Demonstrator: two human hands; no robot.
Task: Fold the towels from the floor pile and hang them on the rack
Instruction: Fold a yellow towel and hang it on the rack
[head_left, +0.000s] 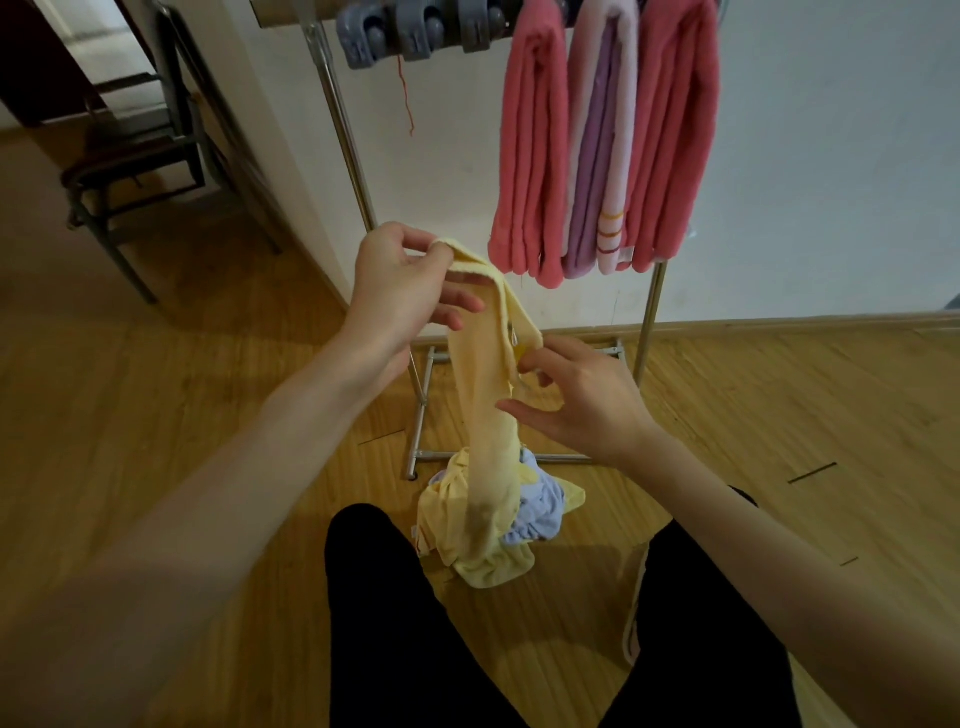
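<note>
Up in front of the person, a pale yellow towel (491, 415) hangs in a long, narrow, bunched strip, soft and slightly fuzzy, with a stitched hem showing along its top edge. The left hand (400, 280) pinches the top corner between thumb and forefinger, the other fingers spread loosely beneath the cloth. The right hand (582, 400), lower and just to the right, pinches the towel's edge partway down, its remaining fingers half curled. The towel's lower end trails down onto the pile (524, 512) on the wooden floor (156, 415), where more yellow cloth lies crumpled together with a light blue towel (540, 506). The pile sits between the person's knees, in black trousers (395, 623), and the foot of the metal rack (426, 374), touching or nearly touching its base bar. On the rack's top rail hang three folded towels side by side, pressed against each other: a coral pink towel (530, 156) on the left, a pale pink and lilac towel (602, 156) with orange and red stripes near its lower end in the middle, and another coral towel (675, 135) on the right. Grey clips (415, 31) sit on the rail to the left of them. A dark chair (140, 150) stands by the wall, well apart on the left.
</note>
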